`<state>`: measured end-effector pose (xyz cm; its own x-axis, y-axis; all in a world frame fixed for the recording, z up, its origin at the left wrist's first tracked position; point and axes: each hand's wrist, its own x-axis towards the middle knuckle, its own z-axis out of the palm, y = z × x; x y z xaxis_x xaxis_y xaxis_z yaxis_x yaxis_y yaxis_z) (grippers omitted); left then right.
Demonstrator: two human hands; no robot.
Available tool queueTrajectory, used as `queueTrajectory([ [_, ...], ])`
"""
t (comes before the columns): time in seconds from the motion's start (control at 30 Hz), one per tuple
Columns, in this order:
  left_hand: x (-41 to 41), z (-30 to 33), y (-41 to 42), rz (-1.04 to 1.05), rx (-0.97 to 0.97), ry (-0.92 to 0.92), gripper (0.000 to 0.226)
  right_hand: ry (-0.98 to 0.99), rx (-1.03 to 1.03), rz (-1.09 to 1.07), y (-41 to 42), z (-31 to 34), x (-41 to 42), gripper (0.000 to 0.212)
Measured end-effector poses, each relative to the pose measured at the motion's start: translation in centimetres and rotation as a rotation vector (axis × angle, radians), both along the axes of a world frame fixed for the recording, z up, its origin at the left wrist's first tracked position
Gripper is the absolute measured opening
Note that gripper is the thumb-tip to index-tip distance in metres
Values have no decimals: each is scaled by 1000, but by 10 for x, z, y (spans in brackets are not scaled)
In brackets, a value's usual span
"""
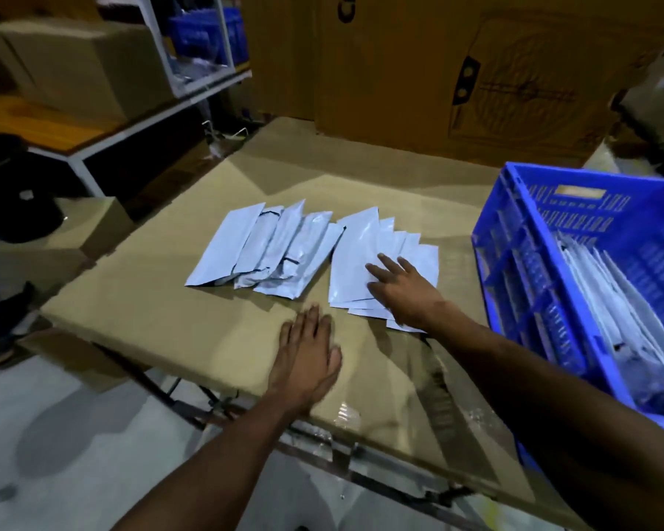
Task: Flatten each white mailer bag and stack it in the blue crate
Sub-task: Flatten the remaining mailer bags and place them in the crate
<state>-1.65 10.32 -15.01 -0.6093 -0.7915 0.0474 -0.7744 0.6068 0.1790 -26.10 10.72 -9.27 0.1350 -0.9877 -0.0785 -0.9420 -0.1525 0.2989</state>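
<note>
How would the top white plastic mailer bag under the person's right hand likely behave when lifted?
The top white plastic mailer bag looks thin and glossy, so it probably flops and slides easily. It lies flat, so it is likely light. With the right hand resting on a fanned pile, neighbours may shift too.

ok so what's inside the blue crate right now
The blue crate holds white mailer bags leaning in a row against each other. Something dark lies at the near end, too blurred to identify. The crate floor and the bags' lower parts are hidden.
</note>
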Motion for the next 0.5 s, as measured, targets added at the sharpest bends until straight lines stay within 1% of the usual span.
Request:
queueTrajectory([
  [0.1,-1,-3,-2,8,10,-6,73,-16,-44,27,-6,-4,2,35],
  [0.17,0,-4,-3,7,12,4,73,-50,-85,47,-8,-10,2,29],
  [0.2,0,-5,-2,4,10,10,73,-53,-121,58,-8,-13,2,32],
  [0.27,1,-4,-2,3,2,22,72,-51,-155,33,-8,-15,3,47],
  [0.33,2,-4,-1,-1,-2,25,72,-42,-116,-10,-7,-14,0,70],
  [0.37,2,-4,-1,-2,-1,22,73,-11,-65,-37,-7,-12,-1,77],
  [0.4,2,-4,-1,-3,4,16,74,22,-17,-62,-8,-10,-2,78],
  [0.43,2,-5,-1,-1,10,11,75,50,15,-72,-9,-9,-2,74],
  [0.5,1,-5,0,5,11,4,74,72,45,-69,-13,-12,-1,57],
])
